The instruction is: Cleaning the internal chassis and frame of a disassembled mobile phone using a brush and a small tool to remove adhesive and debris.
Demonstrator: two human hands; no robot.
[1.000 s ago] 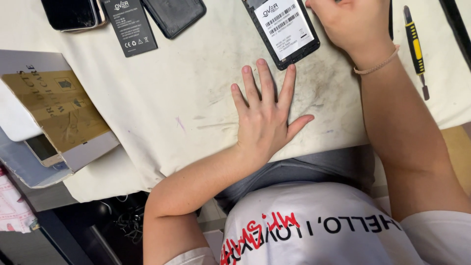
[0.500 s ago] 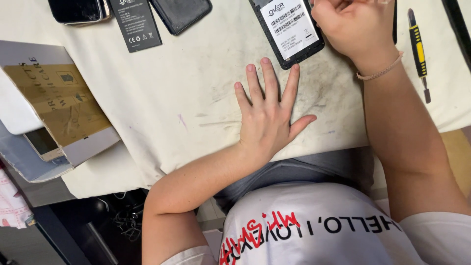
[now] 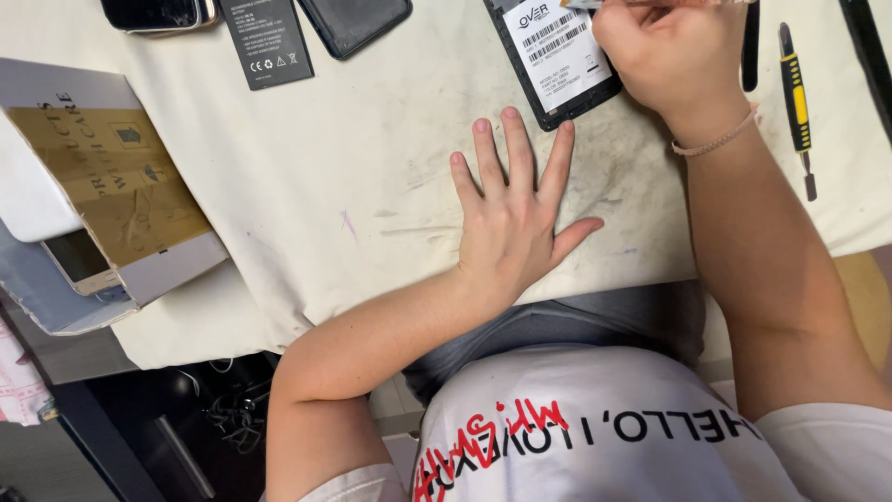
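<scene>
My left hand (image 3: 511, 228) lies flat, palm down and fingers spread, on the stained white cloth (image 3: 353, 167); it holds nothing. Just beyond its fingertips lies a black phone with its back off (image 3: 557, 56), showing a white labelled battery. My right hand (image 3: 674, 60), with a thin bracelet at the wrist, is closed into a fist over the phone's right side. A thin pale strip (image 3: 595, 4) pokes out of the fist towards the left, cut off by the frame's top edge.
A yellow-and-black screwdriver (image 3: 796, 102) lies at the right, with a thin black tool (image 3: 749, 46) beside it. A loose black battery (image 3: 268, 42), a black back cover (image 3: 358, 20) and another phone (image 3: 158, 11) lie at the top left. An open box (image 3: 111, 177) holding a gold phone (image 3: 79, 258) sits at the left edge.
Almost nothing: my left hand stays flat on the cloth and my right hand stays closed over the phone. The view has shifted slightly.
</scene>
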